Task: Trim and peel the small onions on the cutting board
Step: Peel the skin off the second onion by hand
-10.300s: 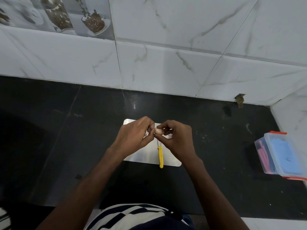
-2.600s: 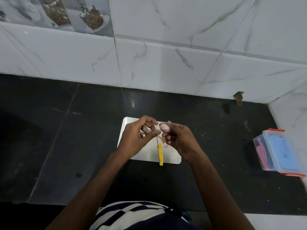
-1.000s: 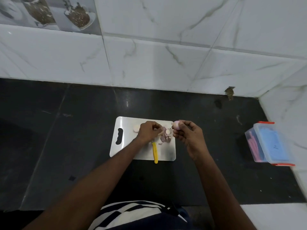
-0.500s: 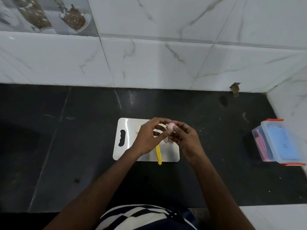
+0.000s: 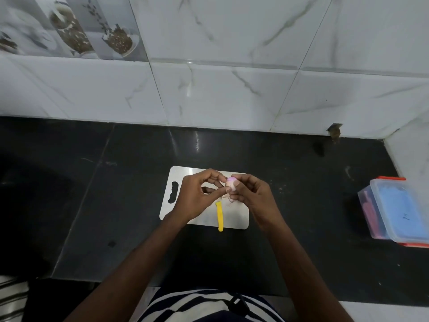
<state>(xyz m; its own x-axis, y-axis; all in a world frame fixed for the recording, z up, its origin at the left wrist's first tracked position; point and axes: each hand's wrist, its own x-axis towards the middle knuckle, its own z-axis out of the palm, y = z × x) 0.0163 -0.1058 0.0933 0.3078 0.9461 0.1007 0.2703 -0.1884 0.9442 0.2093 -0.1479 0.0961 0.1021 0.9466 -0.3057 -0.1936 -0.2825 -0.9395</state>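
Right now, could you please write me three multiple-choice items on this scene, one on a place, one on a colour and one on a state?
1. Where does the knife lie?
A. On the cutting board
B. Inside the plastic box
C. In the left hand

2. What colour is the knife handle?
A. Red
B. Yellow
C. Black

3. How is the small onion held?
A. Lying loose on the counter
B. Pinched between the fingertips of both hands
C. In the right hand alone

Answers: 1 A, its handle rests on the board between the hands; 2 B, the handle is bright yellow; 3 B, fingers of both hands meet on it above the board.
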